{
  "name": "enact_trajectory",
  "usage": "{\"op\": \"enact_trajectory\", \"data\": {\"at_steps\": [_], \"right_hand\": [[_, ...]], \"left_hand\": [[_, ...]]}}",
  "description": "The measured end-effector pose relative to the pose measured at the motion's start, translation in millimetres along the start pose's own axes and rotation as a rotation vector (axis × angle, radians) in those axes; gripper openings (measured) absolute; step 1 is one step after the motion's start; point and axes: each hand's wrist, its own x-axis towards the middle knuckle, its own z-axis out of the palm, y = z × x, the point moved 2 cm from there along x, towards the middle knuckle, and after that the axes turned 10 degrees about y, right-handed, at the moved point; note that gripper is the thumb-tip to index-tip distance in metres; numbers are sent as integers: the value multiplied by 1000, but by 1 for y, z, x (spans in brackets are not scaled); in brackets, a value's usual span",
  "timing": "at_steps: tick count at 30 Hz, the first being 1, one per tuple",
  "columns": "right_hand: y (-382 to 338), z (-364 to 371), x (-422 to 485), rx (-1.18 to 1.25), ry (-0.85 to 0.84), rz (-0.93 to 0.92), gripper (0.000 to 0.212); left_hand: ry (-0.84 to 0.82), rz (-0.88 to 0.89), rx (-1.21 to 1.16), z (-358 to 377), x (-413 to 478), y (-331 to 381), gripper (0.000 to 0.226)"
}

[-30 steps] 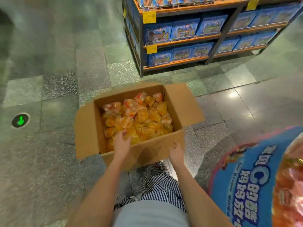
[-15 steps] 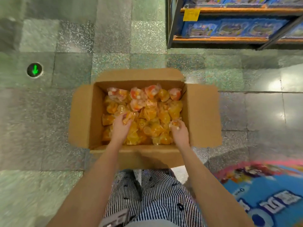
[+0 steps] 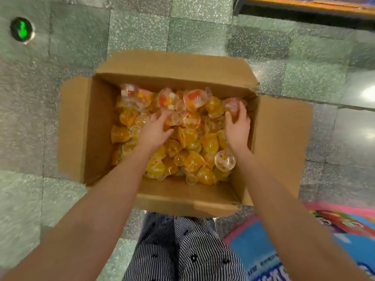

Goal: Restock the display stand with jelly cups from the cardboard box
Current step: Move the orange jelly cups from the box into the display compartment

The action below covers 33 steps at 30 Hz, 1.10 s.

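Note:
An open cardboard box (image 3: 89, 126) stands on the floor in front of me, filled with several clear jelly cups (image 3: 194, 159), mostly orange, some with red and white pieces. My left hand (image 3: 155, 130) lies on the pile near the middle, fingers curled around clear cups (image 3: 172, 117). My right hand (image 3: 237, 126) reaches to the box's far right corner and grips a pinkish jelly cup (image 3: 232, 105). The blue and pink display stand (image 3: 263, 252) shows at the bottom right.
The box flaps spread out left (image 3: 72, 128), right (image 3: 284, 151) and back. A shelf's lower edge (image 3: 308, 5) runs along the top right. A round green arrow marker (image 3: 22, 30) is set in the tiled floor at the upper left. My striped trousers (image 3: 182, 250) are below the box.
The view has tilted down and closer to the box. Both hands have moved deeper into the box, the right one from the near edge to the far right corner onto a cup.

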Motion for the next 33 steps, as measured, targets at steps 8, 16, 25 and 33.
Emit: {"op": "enact_trajectory", "data": {"at_steps": [8,16,25,33], "right_hand": [[15,16,32,70,7,-51,42],[9,-3,4,114,44,-68,39],[5,-45,-97,286,9,48,27],[-4,-79,-190,578,73,163,39]], "left_hand": [[102,49,72,31,17,-12,53],[181,55,-77,23,6,-5,39],[219,60,-169,-38,-60,8,40],[170,87,-414,-76,-138,22,51]]}}
